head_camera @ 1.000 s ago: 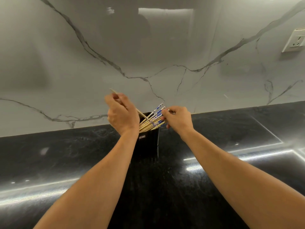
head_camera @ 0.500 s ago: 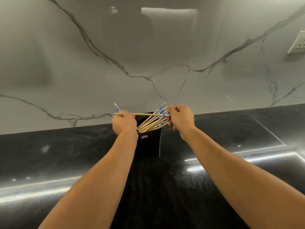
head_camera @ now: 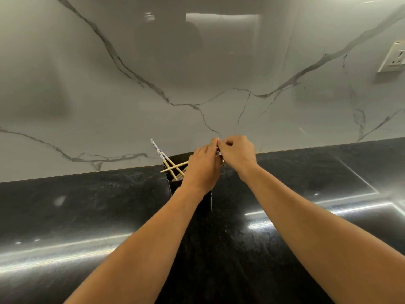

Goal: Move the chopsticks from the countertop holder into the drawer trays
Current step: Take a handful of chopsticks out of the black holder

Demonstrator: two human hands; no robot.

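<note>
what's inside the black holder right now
A few chopsticks cross in the black holder; one blue-patterned end leans out leftward. The left hand covers its right side, hiding the rest.

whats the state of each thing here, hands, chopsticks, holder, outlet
left hand: closed over the holder's top
right hand: pinched shut on chopstick ends, touching the left
loose chopsticks: crossed, in the holder
holder: upright on the countertop
outlet: nothing plugged in

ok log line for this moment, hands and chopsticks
stage: gathering chopsticks | left hand: over holder, fingers meet right hand | chopsticks: two crossed in holder | drawer: not in view
</note>
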